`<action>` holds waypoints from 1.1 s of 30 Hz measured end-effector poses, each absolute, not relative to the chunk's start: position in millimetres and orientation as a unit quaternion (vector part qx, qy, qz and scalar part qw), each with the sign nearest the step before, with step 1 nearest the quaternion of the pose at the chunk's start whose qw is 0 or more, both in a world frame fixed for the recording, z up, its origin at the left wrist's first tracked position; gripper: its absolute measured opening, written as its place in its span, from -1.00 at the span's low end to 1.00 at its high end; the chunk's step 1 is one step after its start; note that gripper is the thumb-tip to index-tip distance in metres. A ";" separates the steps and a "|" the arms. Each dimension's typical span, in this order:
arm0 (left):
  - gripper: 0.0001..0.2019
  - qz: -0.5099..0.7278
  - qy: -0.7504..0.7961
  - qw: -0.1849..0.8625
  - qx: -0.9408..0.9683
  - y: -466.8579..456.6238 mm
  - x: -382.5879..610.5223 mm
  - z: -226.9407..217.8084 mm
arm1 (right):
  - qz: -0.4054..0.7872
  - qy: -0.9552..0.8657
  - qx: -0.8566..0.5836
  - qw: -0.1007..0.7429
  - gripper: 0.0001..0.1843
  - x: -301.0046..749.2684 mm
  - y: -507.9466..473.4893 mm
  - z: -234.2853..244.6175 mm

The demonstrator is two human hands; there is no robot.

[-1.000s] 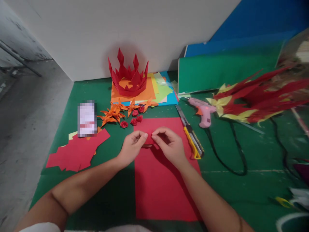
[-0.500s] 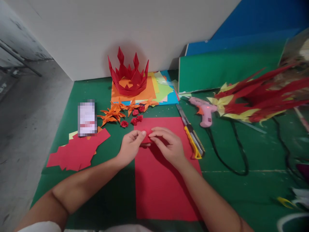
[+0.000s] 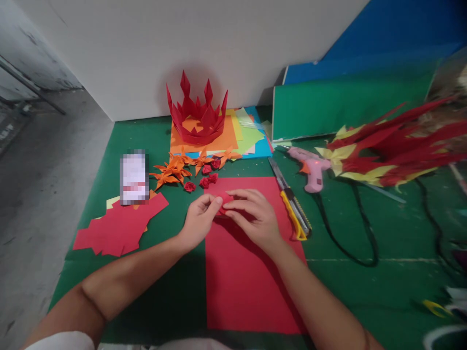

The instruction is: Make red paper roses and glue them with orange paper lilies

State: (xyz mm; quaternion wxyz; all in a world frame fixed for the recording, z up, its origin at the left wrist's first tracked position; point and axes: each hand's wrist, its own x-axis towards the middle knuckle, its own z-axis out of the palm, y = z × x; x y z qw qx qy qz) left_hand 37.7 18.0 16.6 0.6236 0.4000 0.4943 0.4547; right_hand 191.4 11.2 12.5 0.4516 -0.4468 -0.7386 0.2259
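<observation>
Both hands [image 3: 226, 216] pinch red paper piece [image 3: 223, 201] above red sheet [image 3: 248, 282]

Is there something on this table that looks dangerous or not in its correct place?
Perhaps the pink glue gun: a red light glows on it, and it lies beside the red and yellow paper piece. The yellow utility knife lies near the right hand; its blade state is unclear.

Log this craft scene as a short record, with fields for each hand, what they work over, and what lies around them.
Left hand: pinches a small red paper piece at its left edge
Right hand: pinches the same piece from the right
Under the hands: red paper sheet on green mat
Right of the sheet: yellow utility knife, pink glue gun
Behind: small red paper roses, orange paper flowers, red paper crown
</observation>
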 end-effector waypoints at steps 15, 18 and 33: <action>-0.58 0.434 0.483 0.618 0.442 15.2 38.3 17.2 | 0.222 -0.679 -0.506 0.484 -0.93 185.9 8.3 16.2; -0.57 0.429 0.481 0.627 0.438 14.6 38.5 18.9 | 0.223 -0.675 -0.510 0.484 -0.93 186.4 8.3 16.8; -0.65 0.432 0.481 0.636 0.422 13.1 40.9 18.9 | 0.243 -0.659 -0.511 0.496 -0.95 184.9 7.4 14.9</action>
